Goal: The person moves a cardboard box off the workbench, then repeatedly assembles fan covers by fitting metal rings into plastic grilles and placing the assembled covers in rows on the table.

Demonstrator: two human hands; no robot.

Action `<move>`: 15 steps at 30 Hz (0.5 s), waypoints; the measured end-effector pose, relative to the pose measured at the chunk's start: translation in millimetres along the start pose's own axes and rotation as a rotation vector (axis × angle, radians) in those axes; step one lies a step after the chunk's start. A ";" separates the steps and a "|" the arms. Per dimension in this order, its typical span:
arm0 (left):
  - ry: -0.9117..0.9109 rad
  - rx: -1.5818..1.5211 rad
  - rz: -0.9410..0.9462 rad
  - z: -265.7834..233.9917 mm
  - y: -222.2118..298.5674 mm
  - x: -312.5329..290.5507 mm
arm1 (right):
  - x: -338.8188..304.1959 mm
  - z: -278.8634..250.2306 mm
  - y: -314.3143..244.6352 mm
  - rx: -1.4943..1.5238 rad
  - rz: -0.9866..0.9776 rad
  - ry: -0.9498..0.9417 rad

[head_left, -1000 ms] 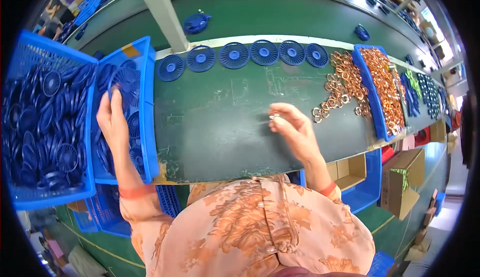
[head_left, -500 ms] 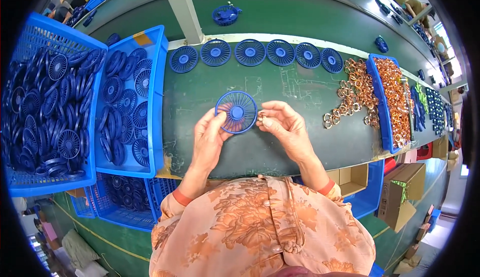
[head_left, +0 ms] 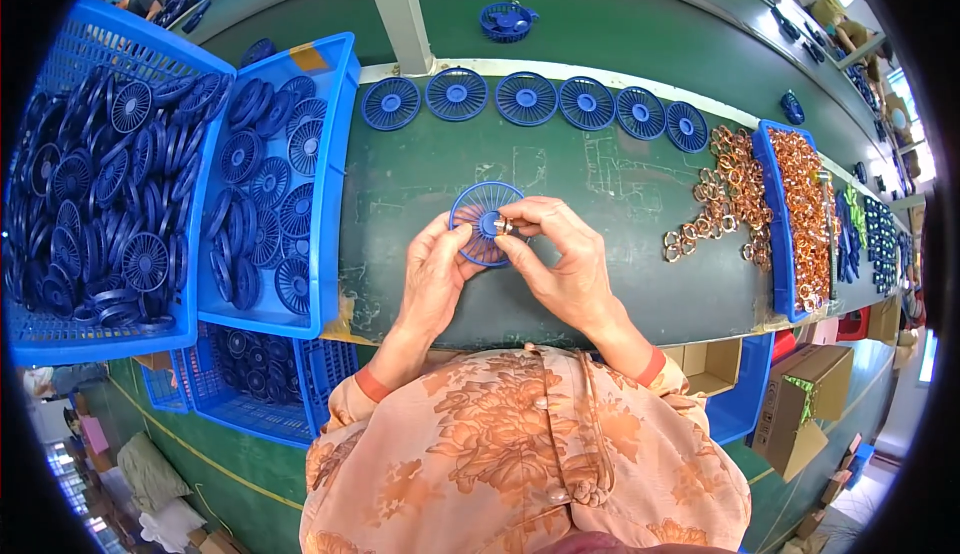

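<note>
Between the thumb and fingers of my left hand [head_left: 432,269] is a round blue fan grille [head_left: 483,196] with thin spokes and a solid hub, held above the bench. The fingers of my right hand [head_left: 565,259] pinch a small copper-coloured ring [head_left: 503,226] in front of the grille, close to its hub. My fingertips partly cover the ring, so I cannot tell whether it touches the hub. Several more blue fan grilles [head_left: 526,100] lie in a row along the far edge of the green bench [head_left: 420,179].
At left, a large blue crate [head_left: 190,339] and a shallower blue bin [head_left: 325,204] hold many grilles. Loose copper rings [head_left: 715,189] lie at right beside a blue tray [head_left: 777,224] full of them. Beyond a white post [head_left: 398,14], a blue fan part [head_left: 508,22] sits on a green belt.
My right hand has moved left with the ring, from the grille's right rim to in front of its hub. My left hand still holds the grille. The whole view has shifted slightly.
</note>
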State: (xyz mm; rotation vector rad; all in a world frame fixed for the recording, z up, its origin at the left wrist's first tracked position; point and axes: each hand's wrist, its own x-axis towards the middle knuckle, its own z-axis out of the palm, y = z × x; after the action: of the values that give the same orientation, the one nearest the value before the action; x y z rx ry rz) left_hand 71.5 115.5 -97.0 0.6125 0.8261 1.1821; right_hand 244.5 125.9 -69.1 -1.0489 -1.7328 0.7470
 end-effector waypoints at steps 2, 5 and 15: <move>0.015 0.008 -0.002 -0.8 -1.0 0.6 | 1.6 -0.1 -1.1 -0.010 0.006 0.007; 0.059 0.093 0.004 -7.0 -6.7 2.4 | 2.1 -1.5 0.7 -0.034 -0.007 0.013; 0.116 0.610 0.088 -0.7 -14.9 12.1 | -2.4 -4.6 9.2 -0.274 -0.156 -0.061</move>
State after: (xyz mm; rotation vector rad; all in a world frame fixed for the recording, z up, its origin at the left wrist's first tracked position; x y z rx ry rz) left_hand 81.0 123.0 -112.0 1.0914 1.2854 1.0456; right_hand 252.1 128.0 -76.1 -1.0654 -1.9843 0.4553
